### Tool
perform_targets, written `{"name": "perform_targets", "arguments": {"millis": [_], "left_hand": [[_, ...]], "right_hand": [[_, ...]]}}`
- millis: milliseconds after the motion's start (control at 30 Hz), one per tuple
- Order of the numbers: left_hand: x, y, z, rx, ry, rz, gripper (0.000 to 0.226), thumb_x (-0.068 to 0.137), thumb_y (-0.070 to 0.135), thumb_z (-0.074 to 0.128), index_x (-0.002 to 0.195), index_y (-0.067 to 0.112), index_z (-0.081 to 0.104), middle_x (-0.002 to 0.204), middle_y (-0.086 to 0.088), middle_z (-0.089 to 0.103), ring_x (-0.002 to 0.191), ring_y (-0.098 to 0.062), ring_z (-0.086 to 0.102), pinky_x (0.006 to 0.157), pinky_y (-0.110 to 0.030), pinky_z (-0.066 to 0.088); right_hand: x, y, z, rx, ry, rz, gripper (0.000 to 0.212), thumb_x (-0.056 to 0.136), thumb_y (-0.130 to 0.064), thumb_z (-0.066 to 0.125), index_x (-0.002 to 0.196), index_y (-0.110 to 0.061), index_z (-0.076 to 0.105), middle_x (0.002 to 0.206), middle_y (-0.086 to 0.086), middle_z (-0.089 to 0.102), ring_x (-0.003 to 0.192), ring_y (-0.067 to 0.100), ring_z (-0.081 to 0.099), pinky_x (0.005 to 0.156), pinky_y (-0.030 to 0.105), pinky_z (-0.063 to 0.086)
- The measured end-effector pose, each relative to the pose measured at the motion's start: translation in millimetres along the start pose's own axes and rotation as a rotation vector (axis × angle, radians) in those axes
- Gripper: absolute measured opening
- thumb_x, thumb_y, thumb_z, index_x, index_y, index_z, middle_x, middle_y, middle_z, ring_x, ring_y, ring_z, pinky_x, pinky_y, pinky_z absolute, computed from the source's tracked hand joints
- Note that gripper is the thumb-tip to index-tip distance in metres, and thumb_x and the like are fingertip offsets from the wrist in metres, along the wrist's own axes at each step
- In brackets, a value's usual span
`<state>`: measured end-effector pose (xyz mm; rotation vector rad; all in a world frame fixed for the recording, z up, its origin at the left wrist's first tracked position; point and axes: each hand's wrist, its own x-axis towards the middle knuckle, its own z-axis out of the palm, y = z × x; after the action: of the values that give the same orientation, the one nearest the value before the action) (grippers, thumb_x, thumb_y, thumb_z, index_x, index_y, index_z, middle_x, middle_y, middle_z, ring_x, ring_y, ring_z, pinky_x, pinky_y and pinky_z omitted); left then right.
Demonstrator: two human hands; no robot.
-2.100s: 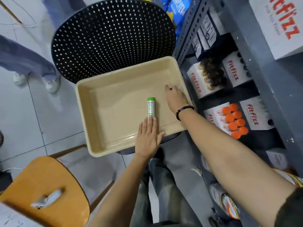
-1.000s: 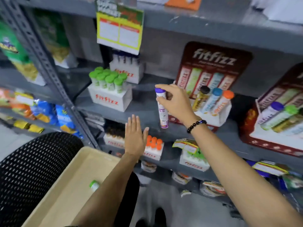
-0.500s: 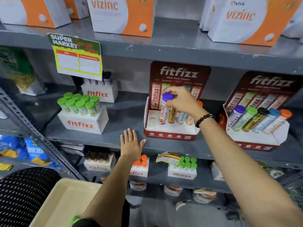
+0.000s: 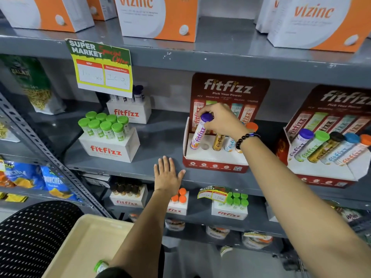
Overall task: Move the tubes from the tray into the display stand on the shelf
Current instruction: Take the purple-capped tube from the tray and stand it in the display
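Observation:
My right hand (image 4: 222, 120) grips the purple cap of a purple-capped tube (image 4: 197, 135) whose lower end sits in the leftmost hole of the red fitfizz display stand (image 4: 213, 164) on the grey shelf (image 4: 160, 135). An empty hole (image 4: 205, 146) lies just right of it, then a gold tube (image 4: 218, 142) and further tubes partly hidden by my wrist. My left hand (image 4: 167, 175) hovers open, fingers spread, at the shelf's front edge. The beige tray (image 4: 80, 247) lies at bottom left with a green-capped tube (image 4: 101, 266) in it, partly hidden by my left arm.
A white fitfizz box of green-capped tubes (image 4: 108, 135) stands left of the stand. A second, full red stand (image 4: 329, 149) is on the right. A price sign (image 4: 102, 67) hangs from the upper shelf. The tray rests on a black perforated chair (image 4: 30, 233).
My right hand carried the purple-capped tube from the tray up to the stand and lowered it into the leftmost hole. My left hand rose to the shelf edge.

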<state>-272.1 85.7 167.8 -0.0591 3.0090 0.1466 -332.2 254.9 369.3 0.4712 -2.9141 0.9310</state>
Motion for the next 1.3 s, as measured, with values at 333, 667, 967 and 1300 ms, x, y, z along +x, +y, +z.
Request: {"name": "perform_targets", "arguments": {"millis": [333,667,967,1300], "left_hand": [[0,0,0,0.006,0.003,-0.001,0.071,0.095,0.055,0.006,0.147,0.01,-0.007,0.156,-0.014,-0.009,0.141,-0.032,-0.011,0.115,-0.044,-0.004],[-1,0,-2,-0.013,-0.004,-0.003,0.071,0.094,0.055,0.007,0.147,0.01,-0.009,0.156,-0.013,-0.011,0.141,-0.031,-0.013,0.114,-0.044,-0.005],[-1,-3,-4,-0.095,0.012,0.014,0.07,0.096,0.054,0.011,0.147,0.009,-0.006,0.156,-0.013,-0.009,0.141,-0.03,-0.012,0.114,-0.041,-0.006],[-97,-69,25,-0.375,0.309,-0.108,0.074,0.096,0.052,0.013,0.138,-0.005,0.032,0.146,-0.024,0.032,0.136,-0.035,0.027,0.113,-0.038,0.012]], "right_hand": [[13,-13,6,-0.02,0.007,0.051,0.043,0.081,0.008,0.058,0.111,-0.021,0.068,0.129,0.005,0.055,0.109,0.023,0.055,0.083,0.026,0.047],[18,-9,26,-0.038,-0.077,0.059,0.045,0.082,0.009,0.053,0.111,-0.023,0.067,0.133,0.008,0.055,0.113,0.025,0.056,0.093,0.032,0.051],[0,-21,23,-0.065,0.008,-0.005,0.064,0.083,0.004,0.053,0.139,-0.024,0.042,0.144,0.006,0.046,0.085,0.006,0.058,0.068,0.022,0.052],[-36,-74,98,0.0,0.121,-0.351,0.045,0.085,0.0,0.049,0.128,-0.011,0.056,0.135,0.007,0.056,0.126,0.023,0.048,0.111,0.035,0.036]]}}
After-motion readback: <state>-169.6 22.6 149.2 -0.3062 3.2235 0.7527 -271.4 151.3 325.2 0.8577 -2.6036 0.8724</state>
